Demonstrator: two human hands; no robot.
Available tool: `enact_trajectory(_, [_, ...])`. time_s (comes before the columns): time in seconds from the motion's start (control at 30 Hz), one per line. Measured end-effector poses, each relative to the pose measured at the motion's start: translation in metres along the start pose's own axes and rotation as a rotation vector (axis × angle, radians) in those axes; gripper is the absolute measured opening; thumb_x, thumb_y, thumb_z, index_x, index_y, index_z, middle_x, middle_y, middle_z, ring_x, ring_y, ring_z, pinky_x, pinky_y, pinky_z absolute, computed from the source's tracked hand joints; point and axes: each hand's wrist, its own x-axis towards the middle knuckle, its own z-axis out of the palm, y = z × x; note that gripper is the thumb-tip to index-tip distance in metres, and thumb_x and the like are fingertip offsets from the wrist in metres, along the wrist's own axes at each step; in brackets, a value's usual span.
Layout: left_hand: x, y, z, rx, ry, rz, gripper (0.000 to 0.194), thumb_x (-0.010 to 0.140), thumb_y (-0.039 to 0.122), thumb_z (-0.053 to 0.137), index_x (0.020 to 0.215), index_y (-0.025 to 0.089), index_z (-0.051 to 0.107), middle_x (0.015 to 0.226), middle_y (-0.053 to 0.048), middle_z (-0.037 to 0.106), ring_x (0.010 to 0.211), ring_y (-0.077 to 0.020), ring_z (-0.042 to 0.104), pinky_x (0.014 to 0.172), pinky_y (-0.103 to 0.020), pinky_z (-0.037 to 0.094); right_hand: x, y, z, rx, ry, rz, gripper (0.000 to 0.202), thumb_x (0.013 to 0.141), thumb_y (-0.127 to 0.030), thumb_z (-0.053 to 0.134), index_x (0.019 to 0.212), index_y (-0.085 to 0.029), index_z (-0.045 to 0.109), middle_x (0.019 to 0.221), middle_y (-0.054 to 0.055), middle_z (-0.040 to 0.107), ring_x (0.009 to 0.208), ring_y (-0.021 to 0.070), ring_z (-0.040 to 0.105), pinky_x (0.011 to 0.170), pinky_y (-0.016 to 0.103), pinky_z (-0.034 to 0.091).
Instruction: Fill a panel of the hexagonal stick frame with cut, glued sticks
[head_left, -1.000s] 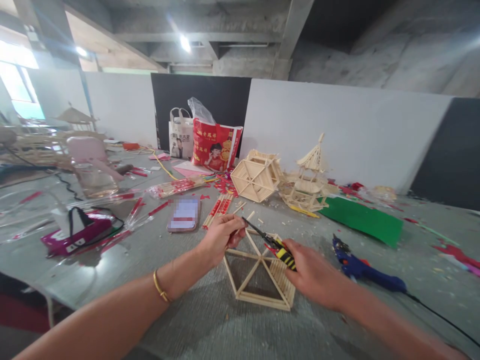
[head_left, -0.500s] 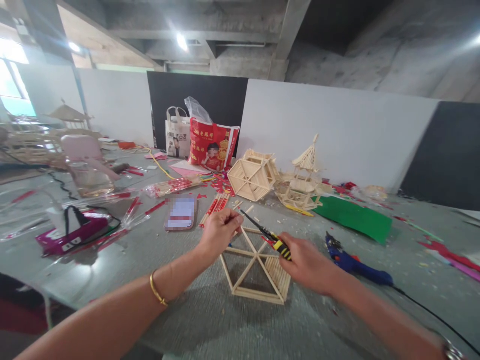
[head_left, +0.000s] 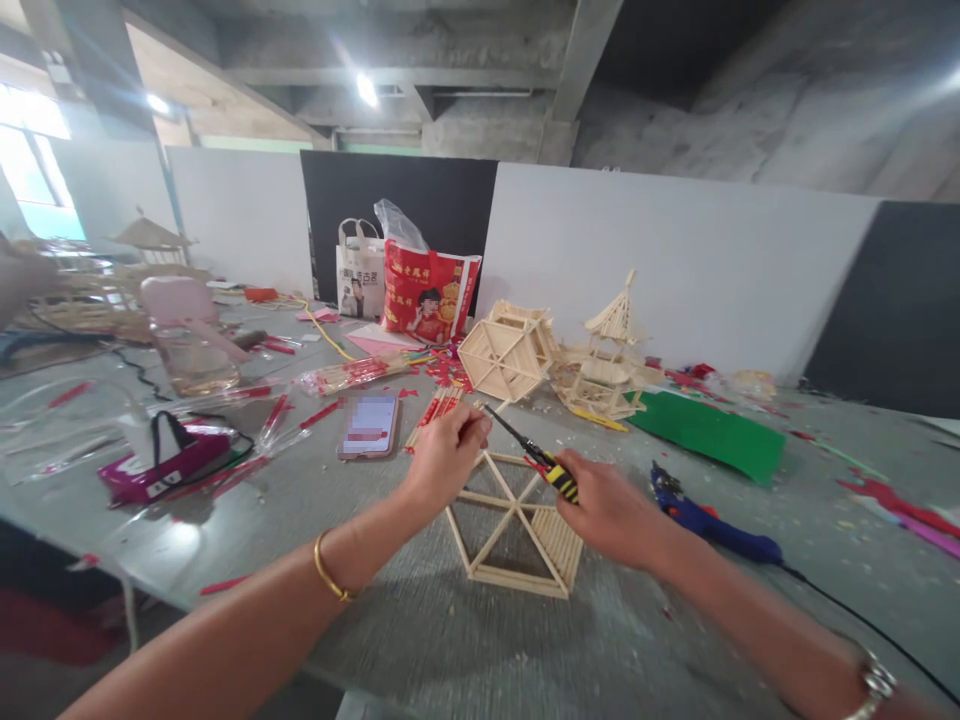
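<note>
Right hand is gripping pliers toward 10 o'clock; left hand is pinching (contents unclear), needing tip clearance.

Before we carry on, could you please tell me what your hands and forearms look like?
Both my left hand and right hand are ungloved, with no sleeves over the visible forearms. A slim, rounded gold-coloured bangle circles the left wrist. A silver-coloured metal band is on the right; blur hides whether it's a watch or bracelet.
</note>
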Motion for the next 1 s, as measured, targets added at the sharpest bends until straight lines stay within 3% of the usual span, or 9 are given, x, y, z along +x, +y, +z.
enact_trajectory(0.1, [-0.002, 0.004, -0.004, 0.080, 0.021, 0.081, 0.022, 0.083, 0.027, 0.044, 0.066, 0.017, 0.054, 0.057, 0.003, 0.053, 0.054, -0.0086, 0.046, 0.056, -0.021, 0.032, -0.006, -0.004, -0.011, 0.024, -0.026, -0.007, 0.022, 0.078, -0.016, 0.045, 0.099, -0.013, 0.049, 0.093, 0.012, 0.063, 0.086, 0.0231, 0.059, 0.074, 0.030, 0.036])
enact_trajectory(0.2, [-0.004, 0.006, -0.006, -0.019, -0.050, 0.064, 0.024, 0.084, 0.030, 0.042, 0.069, 0.017, 0.056, 0.052, 0.004, 0.048, 0.050, -0.0084, 0.043, 0.052, -0.021, 0.031, -0.013, -0.004, -0.015, 0.056, -0.029, -0.047, 0.024, 0.077, -0.016, 0.044, 0.100, -0.014, 0.049, 0.093, 0.012, 0.062, 0.086, 0.0224, 0.057, 0.075, 0.030, 0.036])
enact_trajectory(0.43, [-0.001, 0.011, -0.006, -0.496, -0.277, -0.303, 0.026, 0.079, 0.041, 0.047, 0.070, 0.017, 0.049, 0.048, 0.008, 0.033, 0.037, -0.0048, 0.020, 0.038, -0.020, 0.015, -0.006, -0.001, -0.001, 0.108, 0.017, -0.077, 0.024, 0.077, -0.014, 0.046, 0.101, -0.015, 0.049, 0.091, 0.010, 0.063, 0.085, 0.0204, 0.059, 0.074, 0.027, 0.037])
enact_trajectory(0.5, [0.001, 0.008, -0.005, -0.386, -0.227, -0.247, 0.025, 0.080, 0.039, 0.046, 0.068, 0.017, 0.049, 0.050, 0.006, 0.036, 0.038, -0.0052, 0.023, 0.040, -0.021, 0.017, -0.003, -0.003, -0.002, 0.068, 0.005, -0.027, 0.024, 0.077, -0.015, 0.047, 0.101, -0.014, 0.050, 0.090, 0.010, 0.064, 0.084, 0.0205, 0.060, 0.073, 0.027, 0.036])
enact_trajectory(0.6, [0.001, 0.004, -0.005, -0.087, -0.077, -0.020, 0.025, 0.082, 0.034, 0.045, 0.066, 0.017, 0.053, 0.054, 0.003, 0.045, 0.048, -0.0077, 0.037, 0.048, -0.021, 0.027, -0.004, -0.007, -0.009, 0.053, -0.016, -0.001, 0.021, 0.079, -0.016, 0.046, 0.099, -0.015, 0.051, 0.087, 0.009, 0.064, 0.081, 0.0201, 0.059, 0.070, 0.027, 0.036])
enact_trajectory(0.7, [-0.001, 0.005, -0.009, -0.013, -0.060, 0.063, 0.024, 0.083, 0.033, 0.044, 0.071, 0.017, 0.057, 0.055, 0.003, 0.045, 0.052, -0.0088, 0.040, 0.051, -0.021, 0.029, -0.010, -0.009, -0.017, 0.091, -0.032, -0.042, 0.021, 0.077, -0.015, 0.045, 0.097, -0.015, 0.051, 0.088, 0.010, 0.064, 0.082, 0.0204, 0.058, 0.072, 0.028, 0.037])
enact_trajectory(0.77, [-0.002, 0.008, -0.012, -0.150, -0.127, -0.015, 0.026, 0.082, 0.038, 0.046, 0.069, 0.017, 0.056, 0.051, 0.005, 0.038, 0.046, -0.0077, 0.033, 0.046, -0.021, 0.025, -0.013, -0.008, -0.017, 0.111, -0.016, -0.080, 0.021, 0.076, -0.015, 0.045, 0.096, -0.016, 0.051, 0.091, 0.010, 0.063, 0.084, 0.0208, 0.057, 0.072, 0.029, 0.037])
enact_trajectory(0.9, [-0.002, 0.015, -0.015, -0.551, -0.310, -0.336, 0.029, 0.076, 0.046, 0.052, 0.068, 0.018, 0.049, 0.048, 0.009, 0.027, 0.037, -0.0047, 0.015, 0.038, -0.021, 0.012, -0.011, -0.005, -0.008, 0.145, 0.011, -0.125, 0.022, 0.078, -0.017, 0.044, 0.099, -0.016, 0.051, 0.089, 0.009, 0.064, 0.080, 0.0199, 0.058, 0.071, 0.028, 0.037])
enact_trajectory(1.0, [0.000, 0.013, -0.011, -0.510, -0.298, -0.361, 0.028, 0.078, 0.043, 0.050, 0.068, 0.017, 0.049, 0.049, 0.008, 0.030, 0.038, -0.0050, 0.017, 0.038, -0.021, 0.013, -0.005, -0.006, -0.002, 0.102, -0.004, -0.055, 0.027, 0.077, -0.014, 0.045, 0.103, -0.012, 0.051, 0.088, 0.012, 0.064, 0.078, 0.0208, 0.058, 0.070, 0.029, 0.037])
